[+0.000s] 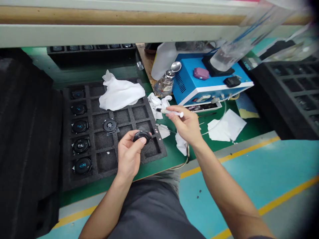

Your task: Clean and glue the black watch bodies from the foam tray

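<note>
My left hand (129, 154) is closed on a round black watch body (142, 136), thumb across its near side, over the right part of a black foam tray (93, 159). Between the thumb and fingers of my right hand (185, 124) is a slim white pen-like tool (171, 112), its dark end pointing left toward some white tissue. Another watch body (110, 125) lies back side up in the tray's middle. Several dark watch bodies (81, 145) fill the left column. A white cloth (121, 93) covers part of the tray's far side.
Behind my right hand stands a blue machine (189, 79) with a clear cylinder on top. Left of it are a glass pump bottle (164, 83) and a white plastic bottle (164, 59). Stacked black foam (27, 142) rises at the left. White wipes (227, 126) lie at the right.
</note>
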`<state>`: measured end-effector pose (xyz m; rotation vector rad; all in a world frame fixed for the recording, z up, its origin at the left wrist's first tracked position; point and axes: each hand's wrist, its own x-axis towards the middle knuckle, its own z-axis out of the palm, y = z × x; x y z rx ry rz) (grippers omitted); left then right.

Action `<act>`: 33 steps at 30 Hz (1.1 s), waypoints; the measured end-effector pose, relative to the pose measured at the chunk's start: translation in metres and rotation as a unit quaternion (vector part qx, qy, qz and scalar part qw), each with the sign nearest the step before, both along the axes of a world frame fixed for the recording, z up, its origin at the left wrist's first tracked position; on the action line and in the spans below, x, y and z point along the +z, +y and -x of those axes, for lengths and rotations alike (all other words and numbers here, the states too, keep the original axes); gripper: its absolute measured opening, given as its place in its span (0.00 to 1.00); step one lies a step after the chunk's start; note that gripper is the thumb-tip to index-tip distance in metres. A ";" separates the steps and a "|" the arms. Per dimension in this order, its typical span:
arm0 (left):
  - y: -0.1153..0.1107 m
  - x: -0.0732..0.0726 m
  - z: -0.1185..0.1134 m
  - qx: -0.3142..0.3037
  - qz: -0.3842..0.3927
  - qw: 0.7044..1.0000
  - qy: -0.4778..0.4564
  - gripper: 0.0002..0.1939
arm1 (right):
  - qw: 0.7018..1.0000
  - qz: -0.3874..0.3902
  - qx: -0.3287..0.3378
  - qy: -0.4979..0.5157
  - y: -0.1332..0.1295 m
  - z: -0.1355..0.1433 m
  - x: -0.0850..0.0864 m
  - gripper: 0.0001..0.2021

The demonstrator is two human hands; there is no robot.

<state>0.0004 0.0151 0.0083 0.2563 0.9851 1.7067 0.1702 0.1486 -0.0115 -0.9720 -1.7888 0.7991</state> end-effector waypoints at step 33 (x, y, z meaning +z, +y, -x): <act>0.011 0.013 -0.019 -0.028 0.051 0.998 0.009 0.13 | 0.850 0.064 -0.436 0.288 -0.148 -0.063 0.001 0.15</act>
